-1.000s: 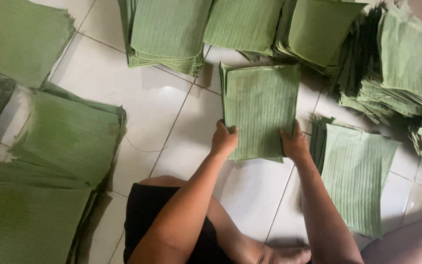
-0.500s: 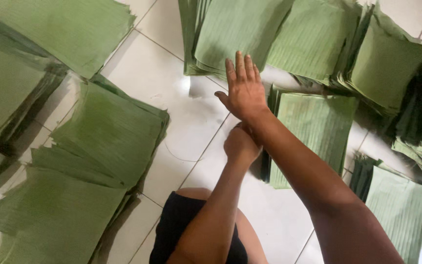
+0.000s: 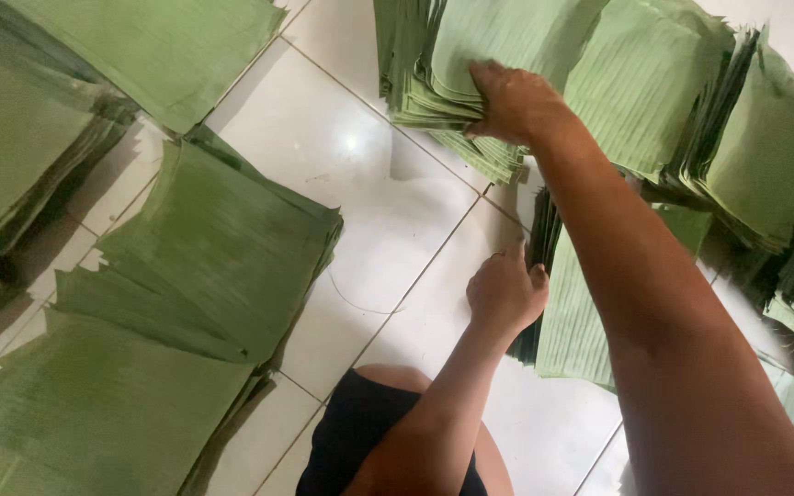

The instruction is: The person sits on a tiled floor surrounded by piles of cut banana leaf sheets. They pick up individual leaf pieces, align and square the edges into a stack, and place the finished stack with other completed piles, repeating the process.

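Note:
My right hand (image 3: pixel 514 103) reaches far forward and grips the near edge of a thick stack of cut green leaf sheets (image 3: pixel 470 55) at the top of the view. Closer to me, my left hand (image 3: pixel 505 292) rests closed on the left edge of a smaller stack of green leaf sheets (image 3: pixel 573 317) lying on the white tiled floor (image 3: pixel 369 193). My right forearm crosses above that smaller stack and hides part of it.
Large piles of green leaf sheets (image 3: pixel 186 266) lie at the left, with more (image 3: pixel 765 156) at the upper right. My knee in black shorts (image 3: pixel 369 432) is at the bottom middle.
My right hand has moved from open in the air above the small stack to the far stack and closed on its edge. The view has shifted; my left hand stays at the small stack.

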The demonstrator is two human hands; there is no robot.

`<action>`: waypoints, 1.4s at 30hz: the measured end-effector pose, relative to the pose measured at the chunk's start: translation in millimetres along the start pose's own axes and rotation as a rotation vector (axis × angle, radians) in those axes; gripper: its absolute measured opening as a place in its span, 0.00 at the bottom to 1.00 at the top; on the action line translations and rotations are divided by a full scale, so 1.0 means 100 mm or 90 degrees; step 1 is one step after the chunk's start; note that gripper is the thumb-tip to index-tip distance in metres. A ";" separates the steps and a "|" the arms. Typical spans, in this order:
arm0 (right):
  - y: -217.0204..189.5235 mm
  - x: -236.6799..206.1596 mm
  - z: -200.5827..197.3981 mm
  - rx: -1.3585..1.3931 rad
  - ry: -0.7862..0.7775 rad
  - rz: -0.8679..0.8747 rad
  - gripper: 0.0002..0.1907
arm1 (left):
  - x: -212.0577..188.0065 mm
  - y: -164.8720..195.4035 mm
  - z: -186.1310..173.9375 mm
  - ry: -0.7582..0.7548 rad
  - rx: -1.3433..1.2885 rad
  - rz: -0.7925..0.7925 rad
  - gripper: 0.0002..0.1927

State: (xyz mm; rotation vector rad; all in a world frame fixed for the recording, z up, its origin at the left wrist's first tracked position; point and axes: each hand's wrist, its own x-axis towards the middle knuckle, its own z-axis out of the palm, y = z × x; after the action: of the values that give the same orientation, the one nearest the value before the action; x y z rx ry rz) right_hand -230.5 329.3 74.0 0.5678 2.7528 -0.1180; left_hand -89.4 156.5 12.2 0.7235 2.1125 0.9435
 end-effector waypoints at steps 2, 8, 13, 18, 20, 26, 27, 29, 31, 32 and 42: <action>0.04 -0.05 -0.06 0.016 -0.010 0.015 0.42 | -0.02 0.00 -0.02 -0.026 -0.018 -0.035 0.30; 0.38 -0.21 0.03 0.073 0.219 0.036 0.36 | -0.06 -0.05 -0.07 0.085 -0.101 -0.004 0.34; 0.68 -0.72 0.03 0.211 0.403 0.022 0.26 | -0.09 -0.02 -0.11 0.281 -0.151 0.182 0.42; 0.46 -2.04 -0.05 0.685 0.484 -0.111 0.23 | -0.31 0.15 -0.18 0.417 -0.095 0.355 0.57; 0.33 -2.67 -0.06 0.863 0.447 0.021 0.19 | -0.50 0.26 -0.18 0.443 -0.027 0.420 0.61; 0.00 -4.22 0.04 1.104 0.523 0.234 0.24 | -1.38 0.50 -0.32 0.477 0.037 0.709 0.41; -0.03 -4.51 0.09 1.103 0.541 0.293 0.25 | -1.56 0.57 -0.32 0.459 0.083 0.742 0.34; -0.12 -5.05 0.32 1.205 0.569 0.233 0.29 | -1.95 0.67 -0.33 0.425 0.179 0.797 0.21; -0.16 -5.56 0.68 1.393 0.572 -0.036 0.34 | -2.35 0.76 -0.33 0.357 0.104 0.815 0.17; -0.20 -5.76 0.95 1.441 0.628 -0.024 0.35 | -2.56 0.78 -0.32 0.323 0.069 0.818 0.16; 0.44 -6.95 2.75 1.019 0.780 0.062 0.24 | -3.28 0.55 0.69 -0.128 -0.330 0.575 0.21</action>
State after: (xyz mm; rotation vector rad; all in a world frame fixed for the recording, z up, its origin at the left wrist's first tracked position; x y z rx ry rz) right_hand 471.9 72.4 44.7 1.4090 2.8631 -2.8590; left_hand 171.0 -18.1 143.3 1.4402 1.2255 1.7061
